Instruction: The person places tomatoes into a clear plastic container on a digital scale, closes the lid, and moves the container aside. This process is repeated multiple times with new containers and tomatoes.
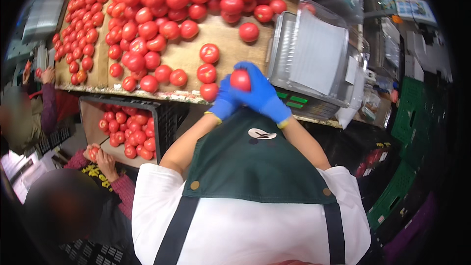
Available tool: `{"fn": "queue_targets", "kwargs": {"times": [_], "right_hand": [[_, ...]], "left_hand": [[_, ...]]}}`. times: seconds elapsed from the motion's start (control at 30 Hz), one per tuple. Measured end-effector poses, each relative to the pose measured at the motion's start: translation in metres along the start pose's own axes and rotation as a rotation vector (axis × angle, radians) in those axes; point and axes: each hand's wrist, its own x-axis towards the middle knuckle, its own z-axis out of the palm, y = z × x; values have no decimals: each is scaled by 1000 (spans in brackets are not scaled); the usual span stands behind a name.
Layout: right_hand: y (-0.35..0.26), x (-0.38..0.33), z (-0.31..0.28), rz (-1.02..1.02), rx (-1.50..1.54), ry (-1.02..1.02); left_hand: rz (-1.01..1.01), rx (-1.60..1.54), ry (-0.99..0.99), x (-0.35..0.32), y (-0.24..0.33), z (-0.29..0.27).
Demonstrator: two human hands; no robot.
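Both my hands wear blue gloves and meet in front of my green apron. Together they hold one red tomato (240,79). My left hand (224,102) cups it from the lower left, and my right hand (262,93) wraps over it from the right. Just beyond them several loose tomatoes (207,73) lie near the front edge of a brown sorting table (228,37), with a dense heap of red tomatoes (147,14) farther back and to the left.
A scale with a metal tray and clear plastic sheet (314,54) stands at the right of the table. A black crate of tomatoes (128,128) sits below the table's left edge. Another person's hands (100,159) work beside it. Green crates (409,132) stack at right.
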Motion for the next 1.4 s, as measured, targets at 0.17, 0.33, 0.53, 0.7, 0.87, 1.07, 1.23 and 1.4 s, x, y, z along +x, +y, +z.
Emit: {"fn": "queue_targets", "kwargs": {"times": [0.17,0.33,0.53,0.7,0.87,1.07,1.23,1.4], "right_hand": [[-30,-72,-107,201,-23,308],[31,-84,-172,-66,-684,462],[62,-76,-172,-106,-981,347],[54,-72,-142,-260,-1101,274],[8,-28,-29,-277,-339,-112],[105,36,115,-1059,-838,-243],[81,32,108,-698,-671,-392],[0,-42,-26,20,93,-205]], "left_hand": [[-360,-1296,-265,14,82,-85],[-22,-1074,-408,51,200,-83],[561,-89,0,72,221,0],[577,350,366,40,185,-7],[-40,21,603,-36,56,-84],[-35,448,584,-57,-16,-135],[-8,684,566,-9,-75,-125],[-349,-909,282,8,-15,-146]]}}
